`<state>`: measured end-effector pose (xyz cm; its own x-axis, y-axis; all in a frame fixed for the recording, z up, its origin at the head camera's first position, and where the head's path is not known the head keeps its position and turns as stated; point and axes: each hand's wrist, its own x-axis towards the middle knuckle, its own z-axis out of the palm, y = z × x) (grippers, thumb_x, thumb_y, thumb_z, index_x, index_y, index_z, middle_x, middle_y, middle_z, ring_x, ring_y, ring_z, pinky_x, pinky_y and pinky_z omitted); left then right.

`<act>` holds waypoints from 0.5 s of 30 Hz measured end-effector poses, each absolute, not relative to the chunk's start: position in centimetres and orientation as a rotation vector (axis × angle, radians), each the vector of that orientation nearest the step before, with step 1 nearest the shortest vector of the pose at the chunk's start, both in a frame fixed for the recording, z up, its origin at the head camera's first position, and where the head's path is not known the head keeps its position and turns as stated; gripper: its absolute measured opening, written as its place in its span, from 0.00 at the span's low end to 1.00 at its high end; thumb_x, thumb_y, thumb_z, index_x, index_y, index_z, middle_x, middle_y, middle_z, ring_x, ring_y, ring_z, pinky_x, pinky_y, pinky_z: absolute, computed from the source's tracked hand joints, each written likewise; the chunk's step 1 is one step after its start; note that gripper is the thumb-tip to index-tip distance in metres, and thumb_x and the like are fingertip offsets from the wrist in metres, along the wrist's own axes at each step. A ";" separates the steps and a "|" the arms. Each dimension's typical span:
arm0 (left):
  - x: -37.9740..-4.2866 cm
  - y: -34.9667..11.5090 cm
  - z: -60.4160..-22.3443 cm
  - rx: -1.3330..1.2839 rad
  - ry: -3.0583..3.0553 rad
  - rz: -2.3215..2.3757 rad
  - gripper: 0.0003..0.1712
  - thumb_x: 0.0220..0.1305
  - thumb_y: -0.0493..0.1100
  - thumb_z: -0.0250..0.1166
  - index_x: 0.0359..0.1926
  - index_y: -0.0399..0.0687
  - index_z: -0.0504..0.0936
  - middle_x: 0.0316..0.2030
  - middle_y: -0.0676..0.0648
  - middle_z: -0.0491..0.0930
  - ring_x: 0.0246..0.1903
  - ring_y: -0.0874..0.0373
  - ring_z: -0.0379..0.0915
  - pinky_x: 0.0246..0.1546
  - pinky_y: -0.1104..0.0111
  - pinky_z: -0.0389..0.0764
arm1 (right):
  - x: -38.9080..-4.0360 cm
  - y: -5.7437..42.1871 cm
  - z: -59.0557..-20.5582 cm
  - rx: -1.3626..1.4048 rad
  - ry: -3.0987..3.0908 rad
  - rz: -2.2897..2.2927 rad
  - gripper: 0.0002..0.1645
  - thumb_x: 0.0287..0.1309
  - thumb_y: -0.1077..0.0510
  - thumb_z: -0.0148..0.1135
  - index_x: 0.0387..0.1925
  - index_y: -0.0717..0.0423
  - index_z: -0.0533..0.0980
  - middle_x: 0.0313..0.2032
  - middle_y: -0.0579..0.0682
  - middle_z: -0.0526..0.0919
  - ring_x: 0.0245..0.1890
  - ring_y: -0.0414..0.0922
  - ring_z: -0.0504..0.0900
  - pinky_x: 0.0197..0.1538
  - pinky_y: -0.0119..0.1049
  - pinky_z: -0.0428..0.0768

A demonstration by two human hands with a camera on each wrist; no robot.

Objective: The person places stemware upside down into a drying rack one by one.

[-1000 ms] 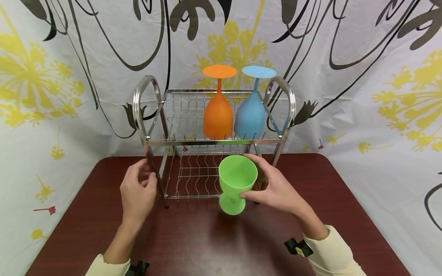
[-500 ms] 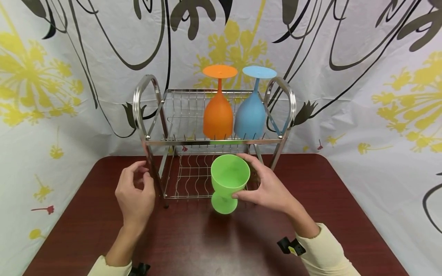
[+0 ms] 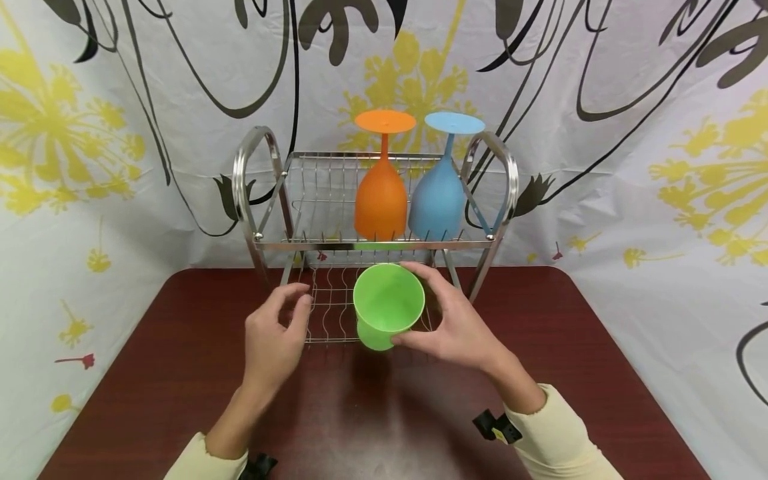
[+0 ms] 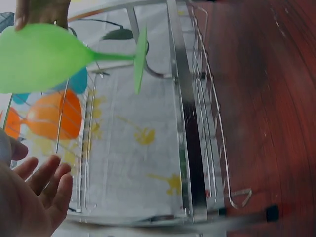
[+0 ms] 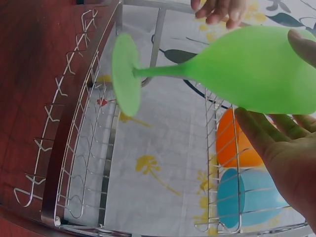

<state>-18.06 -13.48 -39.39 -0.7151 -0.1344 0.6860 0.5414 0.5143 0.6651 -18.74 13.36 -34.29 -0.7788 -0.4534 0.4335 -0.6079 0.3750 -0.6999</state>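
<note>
My right hand [image 3: 459,327] grips a green goblet [image 3: 389,300] by its bowl, thumb on the near side and fingers behind. The goblet's mouth faces up toward the head camera; its stem and round foot [image 5: 126,74] show in the right wrist view. Left of the goblet, my left hand [image 3: 275,340] holds nothing, its fingers loosely bent and apart from the goblet. Behind both hands stands a two-tier metal dish rack [image 3: 366,246]. On its upper tier an orange goblet [image 3: 381,203] and a blue goblet [image 3: 438,203] stand upside down, side by side.
The rack's lower wire tier [image 3: 330,307] lies just behind the hands. Under it is a dark red-brown table [image 3: 150,373]. A patterned cloth [image 3: 600,167] hangs behind and at the sides. The rack has curved metal handles [image 3: 241,180] at both ends.
The right hand has carried the green goblet to the left, and its foot has become hidden in the head view. My left hand has left the rack's left side and moved right toward the goblet.
</note>
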 end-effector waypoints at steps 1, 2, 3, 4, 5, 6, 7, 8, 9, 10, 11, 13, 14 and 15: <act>-18.1 -13.2 -39.3 -0.326 -2.071 -1.272 0.08 0.67 0.37 0.61 0.44 0.45 0.84 0.30 0.49 0.85 0.24 0.63 0.76 0.22 0.77 0.71 | -18.7 13.3 -34.3 0.960 -2.454 1.343 0.58 0.38 0.57 0.82 0.70 0.45 0.60 0.61 0.44 0.71 0.58 0.43 0.71 0.58 0.51 0.75; -18.1 -13.0 -39.3 -0.319 -2.094 -1.315 0.08 0.68 0.39 0.61 0.44 0.46 0.84 0.31 0.50 0.86 0.26 0.62 0.78 0.23 0.77 0.71 | -18.6 13.3 -34.3 0.961 -2.447 1.320 0.58 0.37 0.57 0.82 0.70 0.46 0.60 0.62 0.44 0.71 0.59 0.44 0.71 0.58 0.51 0.75; -18.1 -12.8 -39.2 -0.306 -2.118 -1.360 0.08 0.69 0.41 0.60 0.44 0.46 0.84 0.32 0.50 0.86 0.28 0.61 0.80 0.24 0.77 0.73 | -18.5 13.2 -34.3 0.964 -2.440 1.300 0.58 0.37 0.57 0.82 0.70 0.47 0.60 0.62 0.45 0.71 0.59 0.44 0.71 0.58 0.51 0.75; -18.1 -12.6 -39.1 -0.293 -2.144 -1.412 0.09 0.70 0.43 0.60 0.45 0.47 0.84 0.33 0.50 0.87 0.31 0.60 0.82 0.26 0.77 0.74 | -18.4 13.2 -34.4 0.968 -2.431 1.284 0.58 0.37 0.57 0.82 0.70 0.48 0.60 0.63 0.46 0.71 0.59 0.44 0.71 0.58 0.51 0.75; -18.1 -12.4 -39.0 -0.278 -2.171 -1.465 0.11 0.71 0.45 0.59 0.45 0.47 0.84 0.34 0.50 0.87 0.34 0.58 0.83 0.28 0.76 0.75 | -18.4 13.2 -34.4 0.976 -2.421 1.262 0.58 0.37 0.58 0.82 0.70 0.50 0.60 0.63 0.47 0.70 0.60 0.45 0.71 0.58 0.51 0.75; -18.0 -12.2 -38.9 -0.264 -2.201 -1.511 0.12 0.71 0.47 0.59 0.46 0.48 0.84 0.35 0.50 0.87 0.37 0.56 0.84 0.31 0.75 0.77 | -18.3 13.2 -34.4 0.989 -2.409 1.242 0.58 0.37 0.59 0.81 0.70 0.51 0.60 0.63 0.48 0.70 0.59 0.46 0.71 0.58 0.51 0.76; -18.0 -12.1 -38.8 -0.254 -2.232 -1.555 0.14 0.71 0.49 0.58 0.47 0.48 0.84 0.36 0.49 0.87 0.39 0.54 0.84 0.33 0.74 0.78 | -18.3 13.1 -34.5 1.001 -2.397 1.225 0.58 0.37 0.60 0.81 0.70 0.53 0.60 0.63 0.48 0.70 0.60 0.46 0.71 0.58 0.51 0.76; -18.0 -11.9 -38.7 -0.250 -2.260 -1.593 0.15 0.72 0.50 0.57 0.48 0.48 0.83 0.37 0.49 0.87 0.40 0.53 0.84 0.36 0.72 0.79 | -18.2 13.1 -34.5 1.016 -2.383 1.209 0.57 0.37 0.60 0.81 0.69 0.54 0.60 0.64 0.49 0.70 0.60 0.46 0.71 0.58 0.50 0.76; -18.0 -11.7 -38.7 -0.247 -2.284 -1.630 0.16 0.72 0.51 0.57 0.48 0.47 0.83 0.38 0.48 0.87 0.40 0.53 0.84 0.38 0.71 0.80 | -18.2 13.1 -34.6 1.034 -2.367 1.200 0.57 0.37 0.61 0.80 0.69 0.55 0.60 0.64 0.50 0.70 0.61 0.47 0.71 0.59 0.49 0.75; -17.9 -11.5 -38.6 -0.253 -2.300 -1.674 0.17 0.72 0.51 0.56 0.49 0.45 0.83 0.38 0.47 0.87 0.41 0.53 0.84 0.39 0.69 0.81 | -18.2 13.0 -34.7 1.054 -2.350 1.193 0.57 0.37 0.62 0.80 0.69 0.55 0.60 0.64 0.51 0.69 0.61 0.47 0.71 0.59 0.48 0.75; -17.9 -11.4 -38.5 -0.259 -2.313 -1.717 0.18 0.72 0.51 0.56 0.50 0.44 0.82 0.39 0.45 0.87 0.42 0.53 0.84 0.41 0.67 0.82 | -18.2 13.0 -34.7 1.076 -2.333 1.185 0.57 0.37 0.63 0.79 0.69 0.56 0.60 0.65 0.52 0.69 0.61 0.48 0.70 0.60 0.46 0.75; -18.0 -11.0 -38.5 -0.267 -2.327 -1.822 0.19 0.73 0.51 0.55 0.51 0.42 0.82 0.41 0.43 0.86 0.42 0.53 0.84 0.43 0.65 0.84 | -18.1 12.9 -34.8 1.112 -2.303 1.178 0.57 0.37 0.63 0.79 0.70 0.56 0.59 0.65 0.53 0.68 0.63 0.48 0.69 0.62 0.44 0.73; -18.0 -10.9 -38.5 -0.267 -2.326 -1.884 0.20 0.73 0.50 0.54 0.51 0.40 0.82 0.42 0.42 0.86 0.42 0.53 0.84 0.44 0.64 0.84 | -18.1 12.8 -34.9 1.129 -2.290 1.171 0.57 0.37 0.64 0.79 0.70 0.55 0.59 0.66 0.54 0.68 0.64 0.48 0.69 0.63 0.43 0.72; -18.0 -10.7 -38.5 -0.261 -2.325 -1.940 0.21 0.74 0.51 0.54 0.52 0.39 0.82 0.42 0.41 0.86 0.42 0.52 0.84 0.44 0.63 0.84 | -18.0 12.7 -34.9 1.148 -2.276 1.168 0.57 0.37 0.65 0.78 0.70 0.56 0.59 0.66 0.55 0.68 0.64 0.49 0.69 0.64 0.42 0.72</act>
<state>-17.98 -10.75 -38.46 -0.9800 0.0659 0.1876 0.1963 0.1724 0.9653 -18.03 12.74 -34.93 -0.6179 -0.5081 0.6000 -0.7837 0.3371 -0.5217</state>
